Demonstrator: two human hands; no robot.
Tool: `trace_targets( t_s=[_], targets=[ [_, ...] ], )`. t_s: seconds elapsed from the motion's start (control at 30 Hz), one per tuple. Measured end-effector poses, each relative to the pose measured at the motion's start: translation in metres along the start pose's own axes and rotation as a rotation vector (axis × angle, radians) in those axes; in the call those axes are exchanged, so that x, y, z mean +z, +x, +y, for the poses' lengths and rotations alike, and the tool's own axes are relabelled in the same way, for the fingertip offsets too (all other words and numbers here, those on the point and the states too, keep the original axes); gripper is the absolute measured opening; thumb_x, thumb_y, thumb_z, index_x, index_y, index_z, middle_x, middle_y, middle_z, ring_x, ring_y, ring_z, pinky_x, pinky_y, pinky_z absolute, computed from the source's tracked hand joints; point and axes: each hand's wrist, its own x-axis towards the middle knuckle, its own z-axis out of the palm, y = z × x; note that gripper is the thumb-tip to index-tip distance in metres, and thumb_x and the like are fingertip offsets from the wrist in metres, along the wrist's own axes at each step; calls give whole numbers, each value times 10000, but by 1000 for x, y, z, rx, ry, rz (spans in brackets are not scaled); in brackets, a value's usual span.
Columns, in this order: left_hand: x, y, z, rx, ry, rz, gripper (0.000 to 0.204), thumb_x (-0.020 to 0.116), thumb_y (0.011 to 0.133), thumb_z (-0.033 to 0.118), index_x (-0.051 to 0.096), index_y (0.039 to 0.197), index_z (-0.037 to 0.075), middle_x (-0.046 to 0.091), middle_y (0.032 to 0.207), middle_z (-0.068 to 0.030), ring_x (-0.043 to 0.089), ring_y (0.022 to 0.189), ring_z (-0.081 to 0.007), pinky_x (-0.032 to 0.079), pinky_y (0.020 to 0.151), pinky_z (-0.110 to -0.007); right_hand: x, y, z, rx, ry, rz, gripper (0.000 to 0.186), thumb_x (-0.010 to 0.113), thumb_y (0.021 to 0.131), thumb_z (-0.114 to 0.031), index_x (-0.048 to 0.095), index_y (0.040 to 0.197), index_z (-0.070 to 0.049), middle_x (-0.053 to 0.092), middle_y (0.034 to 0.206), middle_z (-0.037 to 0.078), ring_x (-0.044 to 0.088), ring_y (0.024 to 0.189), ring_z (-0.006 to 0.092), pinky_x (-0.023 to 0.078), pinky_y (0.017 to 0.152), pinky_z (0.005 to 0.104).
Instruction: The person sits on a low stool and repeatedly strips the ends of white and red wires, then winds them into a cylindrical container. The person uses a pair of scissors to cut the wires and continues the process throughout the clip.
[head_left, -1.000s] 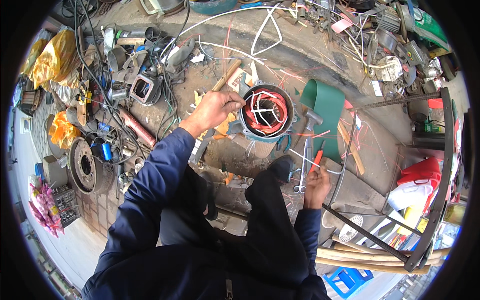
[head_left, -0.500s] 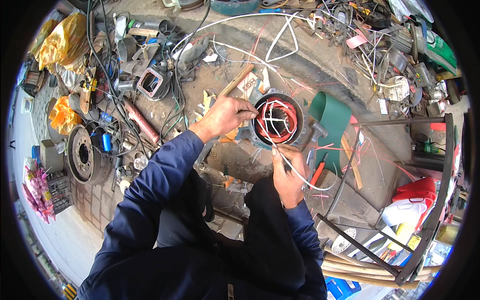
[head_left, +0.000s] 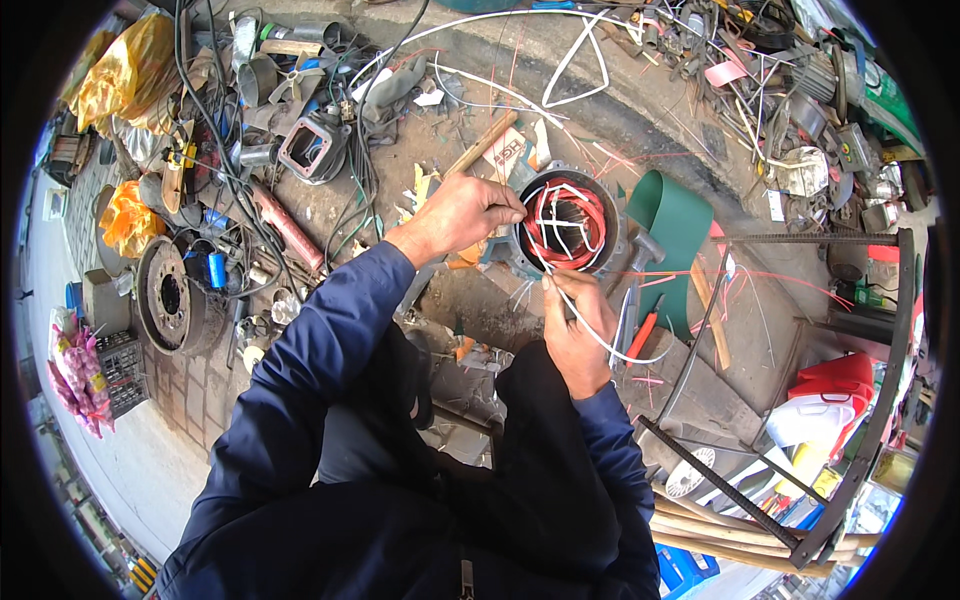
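A round metal motor stator (head_left: pixel 521 258) sits in front of me with its open end up. Red copper windings (head_left: pixel 597 232) line its bore, and strips of a white flat cord (head_left: pixel 560 222) cross over them. At the left rim my left hand (head_left: pixel 462 216) is closed, thumb and forefinger pinching by the cord where it meets the coil. Below the near rim my right hand (head_left: pixel 582 335) pinches the same cord, whose free end curls out to the right over the fingers. Exactly what lies between the left fingertips is partly hidden.
Right of the stator are a hammer (head_left: pixel 648 250), a curled green sheet (head_left: pixel 676 225), orange-handled pliers (head_left: pixel 643 337) and loose red wires. A wooden stick (head_left: pixel 482 142) lies beyond. A metal frame (head_left: pixel 885 375) stands far right; a rusty wheel (head_left: pixel 167 294) and cables lie left.
The view has shifted slightly, so the stator appears farther up and right. Both hands keep nearly the same places at its rim, still on the cord. Red wires at the right have shifted.
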Motion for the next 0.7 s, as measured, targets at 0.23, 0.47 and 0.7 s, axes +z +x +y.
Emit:
trace_targets(
  t_s=[0.23, 0.47, 0.7],
  targets=[
    [-2, -3, 9, 63, 18, -72, 196, 805, 930, 203, 840, 1079, 80, 813, 1021, -119, 785, 940, -308, 612, 859, -394, 19, 0, 19, -62, -39, 1, 167, 806, 901, 19, 652, 962, -3, 759, 966, 185, 761, 804, 350, 607, 706, 423],
    [22, -8, 20, 335, 247, -77, 187, 758, 893, 145, 815, 1055, 71, 777, 983, -99, 756, 906, -323, 618, 818, -406, 27, -8, 32, 17, -36, 12, 184, 811, 916, -7, 653, 1008, -12, 754, 992, 184, 764, 845, 350, 610, 724, 412],
    [43, -11, 15, 441, 393, -73, 197, 725, 802, 102, 735, 997, 77, 694, 973, -74, 724, 971, -307, 614, 805, -414, 23, -16, 26, 201, 39, 28, 176, 817, 957, -54, 703, 1076, 5, 764, 962, 144, 740, 817, 213, 589, 719, 348]
  ],
)
